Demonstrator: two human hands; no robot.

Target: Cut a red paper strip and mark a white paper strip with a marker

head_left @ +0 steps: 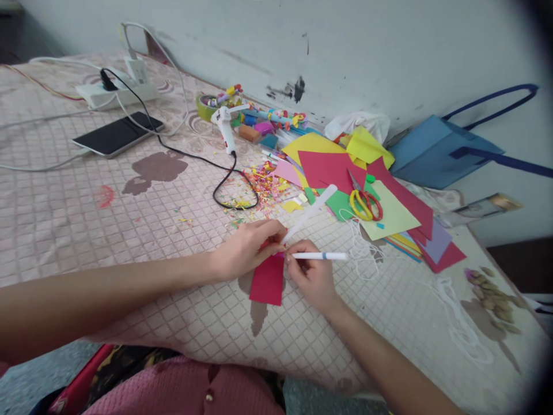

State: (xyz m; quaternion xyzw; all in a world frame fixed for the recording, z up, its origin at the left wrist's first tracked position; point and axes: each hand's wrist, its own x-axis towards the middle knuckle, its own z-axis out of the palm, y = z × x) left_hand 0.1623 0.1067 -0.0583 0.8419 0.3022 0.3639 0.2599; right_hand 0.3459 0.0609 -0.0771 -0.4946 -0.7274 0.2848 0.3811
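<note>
My left hand [247,249] is closed in a pinch at the lower end of a flat, translucent white strip [313,210], which slants up to the right. Between the fingers of my right hand [314,281] is a white pen [322,256] with a blue band, its inner end close to my left fingertips. A small bright pink bit shows where the two hands meet, but the fingers hide most of it. Below them lies a red paper piece [266,283], flat on the cloth and partly covered by my left hand.
A white glue gun [225,129] with a black cord lies beyond my hands, near paper scraps [265,187]. To the right are scissors [365,204] on coloured papers [328,167], white string [363,248] and a blue bag [443,153]. A tablet [118,134] and power strip [116,92] sit left.
</note>
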